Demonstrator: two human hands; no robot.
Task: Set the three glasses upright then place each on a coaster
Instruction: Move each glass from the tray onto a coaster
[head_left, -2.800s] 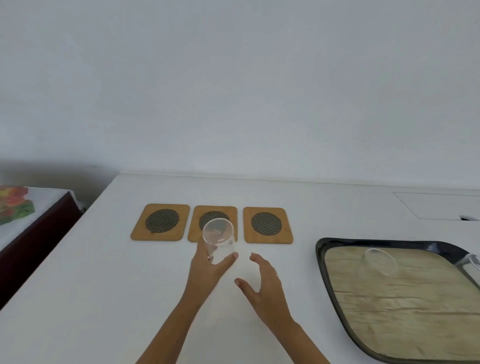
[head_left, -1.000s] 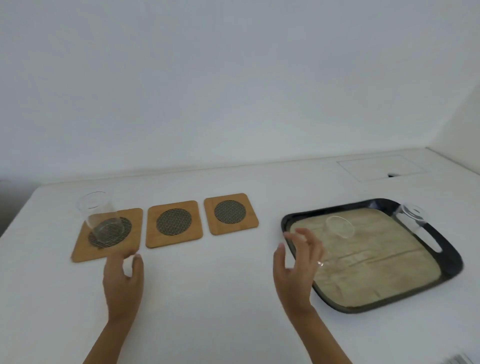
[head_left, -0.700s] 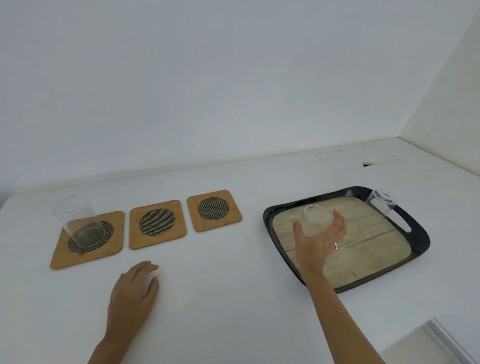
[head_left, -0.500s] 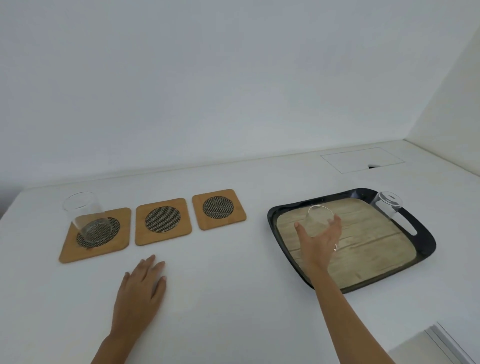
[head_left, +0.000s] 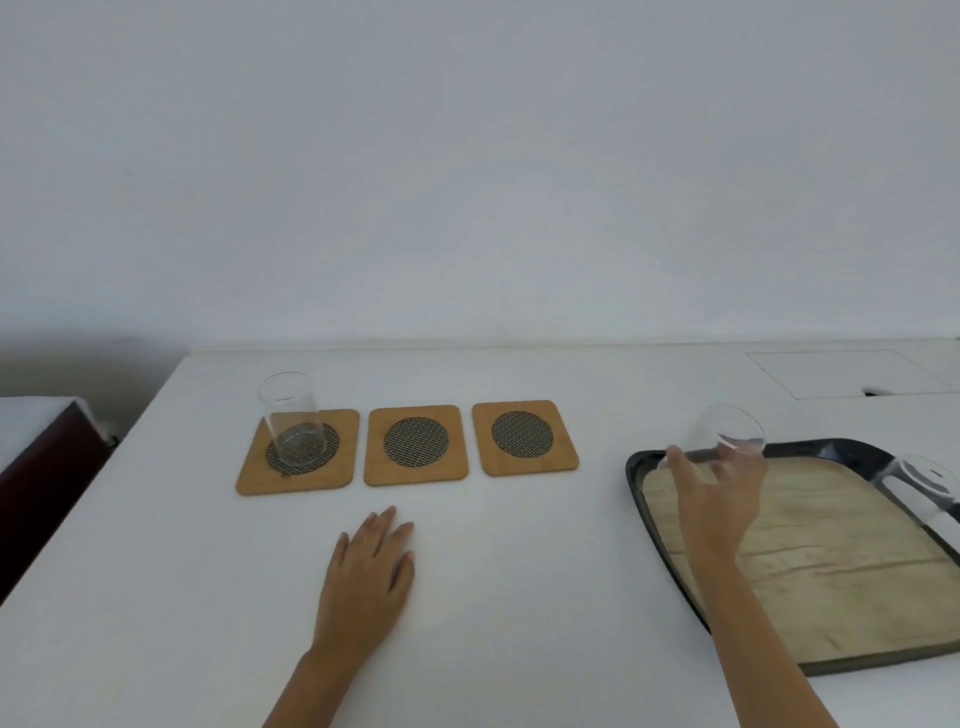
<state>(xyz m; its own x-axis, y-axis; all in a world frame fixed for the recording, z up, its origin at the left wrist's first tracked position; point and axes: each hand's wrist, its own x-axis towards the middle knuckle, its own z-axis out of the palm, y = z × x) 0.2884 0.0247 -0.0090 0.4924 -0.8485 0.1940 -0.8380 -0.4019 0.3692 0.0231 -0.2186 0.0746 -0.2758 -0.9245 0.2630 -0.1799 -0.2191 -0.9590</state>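
Gripping the second glass (head_left: 724, 441) tilted above the black tray (head_left: 636, 467), the right hand (head_left: 719, 512) is mid-task — one glass (head_left: 288, 418) stands on the left coaster (head_left: 298, 452). The left hand (head_left: 369, 577) rests open, flat on the white counter (head_left: 519, 597). The middle coaster (head_left: 415, 444) and right coaster (head_left: 523, 436) are bare — a third glass (head_left: 922, 491) waits at the tray's right edge.

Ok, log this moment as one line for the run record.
phase: second glass pickup | right hand: holding tilted glass above tray | left hand: flat on table | on coasters: one glass

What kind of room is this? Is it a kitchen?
Probably a kitchen or dining corner at home, though I can't be sure. There is a long white counter against a plain wall, a serving tray, drinking glasses like the one on the left coaster, and wooden coasters.
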